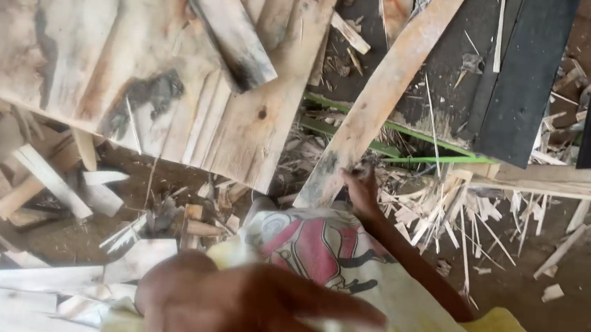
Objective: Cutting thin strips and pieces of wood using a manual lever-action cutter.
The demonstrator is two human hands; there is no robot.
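Left hand (253,310) nearest the camera, blurred, low in the frame, back of hand up, fingers spread and pointing right; nothing seen in it, so open. It hovers over the yellow cloth (424,330) with a red and white print, near side of the long plank.

Right hand (360,187) further out, arm stretched straight from lower right up toward the long plank (382,95). Fingers sit at the plank's near end, touching it; whether they close round it or just press, cannot tell, too blurred.

The long plank runs diagonally, near end at the right hand, far end up at the top edge. It leans over wood splinters (464,218) scattered on the dirt to the plank's right. Green rods (384,142) pass under the plank at mid-length.

Left of the plank: wide pale boards (105,46) with dark stains, one narrower charred piece across them. Below those, offcuts (48,185) heaped on the ground.

Beyond the plank, right: dark panels (528,73).
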